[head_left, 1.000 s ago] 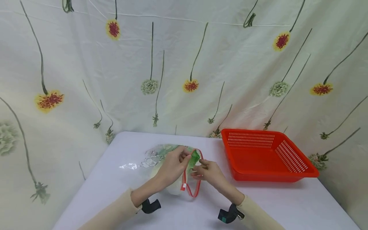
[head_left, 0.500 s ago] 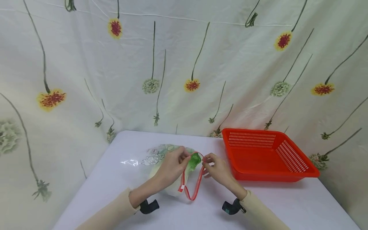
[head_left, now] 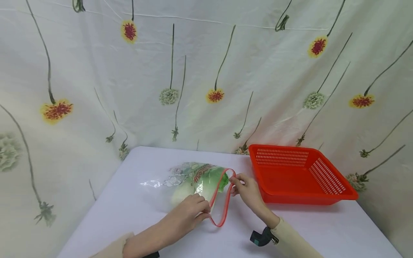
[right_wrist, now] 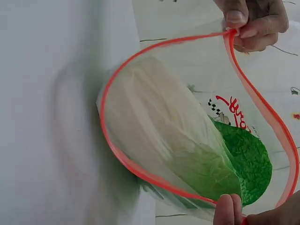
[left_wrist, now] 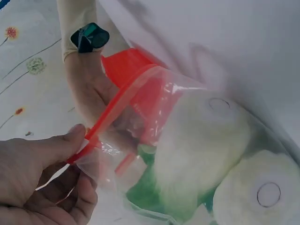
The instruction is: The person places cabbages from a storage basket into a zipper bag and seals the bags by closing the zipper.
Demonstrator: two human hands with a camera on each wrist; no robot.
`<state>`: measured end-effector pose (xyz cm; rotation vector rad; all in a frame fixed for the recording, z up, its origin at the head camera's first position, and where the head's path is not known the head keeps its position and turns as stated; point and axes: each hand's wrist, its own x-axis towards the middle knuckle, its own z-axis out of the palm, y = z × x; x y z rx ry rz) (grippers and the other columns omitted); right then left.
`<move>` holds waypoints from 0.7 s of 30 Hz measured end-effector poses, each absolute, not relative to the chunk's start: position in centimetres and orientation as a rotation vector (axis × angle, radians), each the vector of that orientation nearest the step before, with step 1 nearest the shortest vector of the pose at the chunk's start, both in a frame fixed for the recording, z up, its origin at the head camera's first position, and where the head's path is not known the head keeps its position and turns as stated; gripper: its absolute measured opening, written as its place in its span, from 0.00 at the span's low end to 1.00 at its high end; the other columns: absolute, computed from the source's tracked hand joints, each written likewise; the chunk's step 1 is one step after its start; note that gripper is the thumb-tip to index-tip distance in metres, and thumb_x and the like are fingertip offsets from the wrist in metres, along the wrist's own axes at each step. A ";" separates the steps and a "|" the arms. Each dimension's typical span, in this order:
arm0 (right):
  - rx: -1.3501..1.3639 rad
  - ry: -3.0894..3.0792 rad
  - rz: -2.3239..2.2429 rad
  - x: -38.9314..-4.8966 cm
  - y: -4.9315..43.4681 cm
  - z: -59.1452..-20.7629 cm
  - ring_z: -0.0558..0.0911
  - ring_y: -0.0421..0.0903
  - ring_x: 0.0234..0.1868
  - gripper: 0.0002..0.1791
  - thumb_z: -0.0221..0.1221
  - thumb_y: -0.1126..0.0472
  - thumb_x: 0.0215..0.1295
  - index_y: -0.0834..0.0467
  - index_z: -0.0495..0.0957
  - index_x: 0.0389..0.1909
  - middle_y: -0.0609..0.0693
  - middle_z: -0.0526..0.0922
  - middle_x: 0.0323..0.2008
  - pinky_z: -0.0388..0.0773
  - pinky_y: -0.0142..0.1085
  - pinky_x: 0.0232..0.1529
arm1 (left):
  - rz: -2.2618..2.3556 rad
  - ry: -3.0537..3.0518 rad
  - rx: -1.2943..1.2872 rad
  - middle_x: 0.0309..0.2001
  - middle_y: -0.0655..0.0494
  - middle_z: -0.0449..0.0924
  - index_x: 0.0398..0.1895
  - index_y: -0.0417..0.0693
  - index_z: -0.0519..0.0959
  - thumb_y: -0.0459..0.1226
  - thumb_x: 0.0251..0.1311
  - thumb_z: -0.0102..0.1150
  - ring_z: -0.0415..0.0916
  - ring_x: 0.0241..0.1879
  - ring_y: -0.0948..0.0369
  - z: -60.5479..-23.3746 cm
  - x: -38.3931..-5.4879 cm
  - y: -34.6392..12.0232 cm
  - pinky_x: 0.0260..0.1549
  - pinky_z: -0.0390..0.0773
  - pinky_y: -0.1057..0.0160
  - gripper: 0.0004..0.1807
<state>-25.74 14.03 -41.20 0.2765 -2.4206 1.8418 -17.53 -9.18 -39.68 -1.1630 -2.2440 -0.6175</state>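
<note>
A clear zip bag with a red-edged mouth and printed flowers lies on its side on the table. Its mouth gapes toward the right as a loop. Inside are pale napa cabbages; one with green leaf tips fills the mouth in the right wrist view, and the left wrist view shows two round white cabbage bases. My left hand pinches the red strip at its near end between thumb and fingers. On the other side of the mouth, my right hand pinches the red edge near the leaf tips.
A red plastic basket with slotted sides stands at the back right of the white table, close to my right hand. Behind the table hangs a flower-printed curtain.
My left hand has moved from the far top of the bag's mouth to its near corner. My right hand has moved right and now grips the red edge; the mouth has spread wider.
</note>
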 end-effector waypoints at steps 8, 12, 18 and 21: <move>0.321 -2.281 1.826 -25.4 15.1 -39.1 0.83 0.45 0.21 0.10 0.58 0.59 0.68 0.61 0.81 0.41 0.63 0.83 0.36 0.84 0.36 0.29 | -1.149 -2.323 -1.143 0.31 0.60 0.85 0.31 0.47 0.82 0.25 0.48 0.68 0.80 0.33 0.69 -38.3 -18.7 -10.7 0.34 0.79 0.75 0.10; 0.422 -2.209 1.825 -25.3 16.6 -37.4 0.83 0.43 0.22 0.13 0.59 0.58 0.66 0.65 0.81 0.41 0.63 0.84 0.34 0.84 0.37 0.31 | -1.372 -2.395 -0.920 0.34 0.64 0.86 0.31 0.53 0.84 0.32 0.53 0.67 0.83 0.37 0.68 -37.3 -19.6 -11.6 0.39 0.82 0.70 0.06; 0.419 -2.324 1.796 -24.6 19.2 -34.1 0.87 0.43 0.35 0.18 0.62 0.53 0.63 0.63 0.81 0.45 0.53 0.86 0.39 0.83 0.35 0.42 | -1.509 -2.272 -0.623 0.36 0.66 0.86 0.35 0.60 0.84 0.41 0.57 0.66 0.83 0.36 0.68 -35.7 -21.6 -12.9 0.40 0.82 0.67 0.04; 0.424 -2.429 1.758 -23.9 20.0 -32.9 0.86 0.43 0.41 0.18 0.65 0.52 0.61 0.59 0.81 0.47 0.51 0.86 0.42 0.82 0.33 0.46 | -1.521 -2.218 -0.530 0.36 0.64 0.86 0.37 0.58 0.85 0.43 0.57 0.66 0.84 0.37 0.67 -34.8 -22.1 -13.3 0.41 0.81 0.68 0.05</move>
